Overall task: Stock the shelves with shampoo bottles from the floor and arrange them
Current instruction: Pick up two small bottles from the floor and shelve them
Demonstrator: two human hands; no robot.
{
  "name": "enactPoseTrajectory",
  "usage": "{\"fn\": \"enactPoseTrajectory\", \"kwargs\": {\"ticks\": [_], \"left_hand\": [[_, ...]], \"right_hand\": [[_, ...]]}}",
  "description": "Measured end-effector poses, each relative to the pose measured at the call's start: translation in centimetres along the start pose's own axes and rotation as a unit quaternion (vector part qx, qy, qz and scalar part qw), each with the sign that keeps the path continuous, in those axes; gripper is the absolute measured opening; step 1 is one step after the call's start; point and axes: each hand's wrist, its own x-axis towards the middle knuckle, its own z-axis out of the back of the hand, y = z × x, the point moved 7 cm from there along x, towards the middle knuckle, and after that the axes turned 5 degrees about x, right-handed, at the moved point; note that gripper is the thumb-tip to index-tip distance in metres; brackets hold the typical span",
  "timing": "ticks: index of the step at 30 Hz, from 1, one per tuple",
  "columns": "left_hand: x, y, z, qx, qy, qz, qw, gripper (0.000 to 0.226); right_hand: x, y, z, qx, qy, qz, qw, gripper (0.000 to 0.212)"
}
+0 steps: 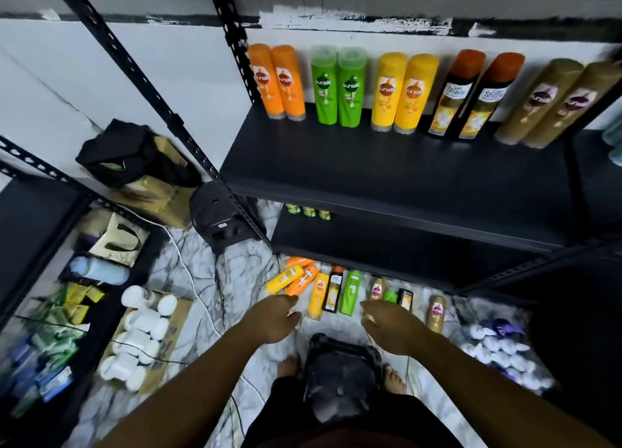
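Head view: both hands are low over the floor bottles (333,289), and neither grips anything I can see. Left hand (272,316) is loosely curled and empty, just near of the orange bottle (303,281). Right hand (387,323) is relaxed too. Its fingertips overlap the foot of a gold bottle (377,289), and I can't tell if they touch.

Stock: ten bottles stand in the shelf row (351,87) at the far edge of the shelf (404,164), in colour pairs against the wall. The rest lie on the floor (242,272) under the shelf front, mostly side by side, several touching.

Risks as I see them:
- Floor bottles lie on their sides. Pull one and its neighbours probably roll, likely further under the lower shelf (370,242).
- Stool (340,373) sits between the bare feet, right in the reach path. Leaning over it is unstable, and a shin could tip it.
- White cable (188,272) crosses the floor to the left, a snag on any sidestep.
- Coming up from below, a hand or bottle could clip the shelf's front edge.
- Shelf row is tall, tilted and in touching pairs. One nudge while placing could domino it.
- Light is dim, so colours are easy to mix up when matching pairs.
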Motion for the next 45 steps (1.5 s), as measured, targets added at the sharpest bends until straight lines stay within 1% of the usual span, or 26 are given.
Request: {"fn": "enactPoseTrajectory", "kwargs": {"ticks": [5,9,13,18,21,24,34,38,42,45], "left_hand": [[0.9,-1.3,1.3,-0.011,-0.039,0.006,0.999,0.057],[2.1,0.7,1.9,-0.006,-0.046,-0.005,0.999,0.057],[3.6,4.7,2.8,-0.003,-0.043,-0.021,0.999,0.058],[4.9,9.3,3.7,0.020,-0.012,-0.065,0.998,0.056],[5.9,10.9,4.3,0.039,0.000,-0.094,0.995,0.056],[6.7,11.7,4.5,0.040,0.009,-0.094,0.995,0.057],[6.7,9.9,2.6,0.022,0.011,-0.088,0.996,0.053],[6.2,8.0,1.3,0.015,0.017,-0.065,0.998,0.055],[5.7,5.8,-0.1,0.019,0.020,-0.037,0.999,0.047],[6.6,5.0,-0.7,0.027,0.026,-0.038,0.999,0.046]], "right_hand": [[0.5,-0.2,0.1,-0.008,0.004,0.025,1.000,0.052],[1.9,0.8,-0.8,-0.003,0.012,0.018,1.000,0.055],[4.0,2.7,-1.3,0.009,0.007,-0.018,1.000,0.055],[4.9,6.6,-2.8,0.031,-0.007,-0.086,0.996,0.056],[4.8,8.5,-3.7,0.046,-0.007,-0.116,0.992,0.056],[4.5,9.4,-4.5,0.049,0.003,-0.138,0.989,0.053],[5.6,7.2,-5.4,0.065,0.011,-0.134,0.989,0.057],[5.8,4.8,-5.5,0.066,0.031,-0.117,0.991,0.057],[5.6,3.1,-5.9,0.074,0.054,-0.105,0.990,0.057],[6.0,2.6,-5.9,0.081,0.050,-0.100,0.990,0.054]]}}
